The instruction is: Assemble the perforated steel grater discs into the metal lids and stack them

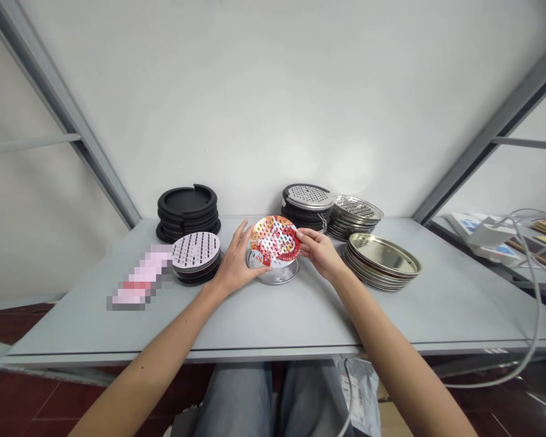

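Observation:
Over the middle of the table I hold up a round grater disc [277, 243], tilted, with a red, orange and white print and rows of small holes. My right hand [317, 250] pinches its right edge between thumb and fingers. Along the left edge, my left hand [237, 260] curves with its fingers spread and its thumb at the lower rim. Directly below the disc is a shallow silver metal tin [279, 276], partly hidden by it. Close to my left hand stands a stack of pale perforated discs [195, 250].
Black ring-shaped bases [187, 209] are stacked at the back left. At the back stand a black stack with a perforated top [310, 197] and metal grater plates [357, 209]. Gold-coloured lids [384, 258] are piled on the right. A white cable [537, 303] hangs over the table's right end.

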`<state>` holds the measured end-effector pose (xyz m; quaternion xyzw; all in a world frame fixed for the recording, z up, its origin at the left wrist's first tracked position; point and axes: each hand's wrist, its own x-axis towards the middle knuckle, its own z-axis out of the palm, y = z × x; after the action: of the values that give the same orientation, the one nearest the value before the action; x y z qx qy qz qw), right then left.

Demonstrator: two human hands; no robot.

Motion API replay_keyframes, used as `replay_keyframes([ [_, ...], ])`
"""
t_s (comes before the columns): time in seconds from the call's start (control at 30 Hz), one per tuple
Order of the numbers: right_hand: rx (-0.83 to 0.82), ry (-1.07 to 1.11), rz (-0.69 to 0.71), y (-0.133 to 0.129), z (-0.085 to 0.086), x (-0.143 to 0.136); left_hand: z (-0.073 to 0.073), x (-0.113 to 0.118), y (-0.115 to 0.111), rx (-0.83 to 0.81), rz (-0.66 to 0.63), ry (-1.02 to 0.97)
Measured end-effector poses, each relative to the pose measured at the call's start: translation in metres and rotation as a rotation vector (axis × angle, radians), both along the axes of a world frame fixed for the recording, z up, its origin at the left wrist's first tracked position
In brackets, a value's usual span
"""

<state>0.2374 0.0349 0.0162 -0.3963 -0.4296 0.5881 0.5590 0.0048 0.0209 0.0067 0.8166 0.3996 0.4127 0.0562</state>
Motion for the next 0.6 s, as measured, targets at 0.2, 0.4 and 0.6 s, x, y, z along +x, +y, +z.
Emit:
replay_keyframes([
  [0.2, 0.004, -0.009, -0.007, -0.0018, 0.0027, -0.0004, -0.003, -0.0007, 0.0022, -0.017, 0.002, 0.007],
  [0.4, 0.01, -0.003, -0.004, -0.0022, 0.0035, 0.0001, -0.0034, -0.0006, 0.0019, -0.02, 0.013, 0.01],
  [0.6, 0.019, -0.012, 0.006, -0.0022, 0.0038, 0.0002, -0.0037, -0.0006, 0.0023, -0.028, 0.023, 0.023],
])
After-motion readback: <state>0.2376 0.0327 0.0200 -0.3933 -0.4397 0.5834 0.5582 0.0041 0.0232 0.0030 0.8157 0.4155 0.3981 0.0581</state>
